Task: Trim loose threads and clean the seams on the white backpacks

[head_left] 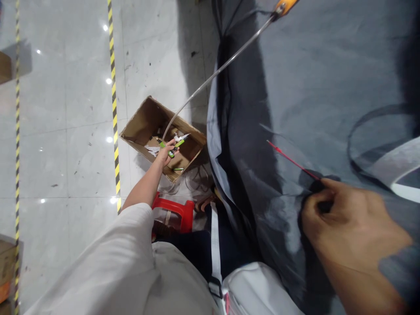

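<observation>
My left hand [166, 154], arm stretched down, is over the open cardboard box [136, 124] on the floor. Green-handled pliers [172, 153] lie in its fingers; the exact kind is hard to make out at this size. On the right, my right hand [357, 223] has thumb and forefinger pinched on one end of a thin red cord [293, 161]. The cord's other end points up and left across dark grey fabric [305, 83]. Near the right fingertips is a black patch, part object or shadow; I cannot tell which.
A clear tube [216, 72] runs from the box up to an orange tool [286, 6] on the fabric. White scraps lie inside the box. Below it stands a red plastic stool [187, 216]. Yellow-black tape [114, 113] crosses the floor. A dark strap loop [352, 131] is at right.
</observation>
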`<state>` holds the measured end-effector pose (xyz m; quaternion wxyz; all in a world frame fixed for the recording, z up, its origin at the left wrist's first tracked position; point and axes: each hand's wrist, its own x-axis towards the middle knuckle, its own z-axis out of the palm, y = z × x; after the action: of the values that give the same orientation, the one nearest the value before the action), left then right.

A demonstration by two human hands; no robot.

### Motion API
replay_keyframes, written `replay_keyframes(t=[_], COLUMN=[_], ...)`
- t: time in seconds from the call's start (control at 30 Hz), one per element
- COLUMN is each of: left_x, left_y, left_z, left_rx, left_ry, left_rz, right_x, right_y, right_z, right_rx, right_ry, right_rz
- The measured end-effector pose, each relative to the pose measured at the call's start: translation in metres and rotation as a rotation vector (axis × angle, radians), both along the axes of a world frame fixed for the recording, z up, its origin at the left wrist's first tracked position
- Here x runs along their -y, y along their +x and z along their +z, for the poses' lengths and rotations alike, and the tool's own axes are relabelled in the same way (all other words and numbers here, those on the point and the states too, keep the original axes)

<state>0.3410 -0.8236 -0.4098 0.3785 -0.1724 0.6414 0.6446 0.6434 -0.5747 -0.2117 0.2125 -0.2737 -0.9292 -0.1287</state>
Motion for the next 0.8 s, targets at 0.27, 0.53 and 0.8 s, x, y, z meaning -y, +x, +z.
replay_keyframes(t=[0.27,0.53,0.8], left_x=[0.010,0.036,0.049], left_y=[-0.010,-0.047,-0.056], left_z=[-0.013,-0.002,-0.018], left_rx=[-0.300,-0.469,-0.386], left_ry=[-0.531,-0.950,-1.056], left_rz=[-0.149,-0.312,-0.385], right_x=[0.001,0.003,0.000], right_y=[0.001,-0.002,0.002], right_z=[0.001,0.004,0.000], right_rx=[0.036,0.059,0.042], right_ry=[-0.123,-0.235,-0.142], right_rz=[-0.100,-0.206,-0.100])
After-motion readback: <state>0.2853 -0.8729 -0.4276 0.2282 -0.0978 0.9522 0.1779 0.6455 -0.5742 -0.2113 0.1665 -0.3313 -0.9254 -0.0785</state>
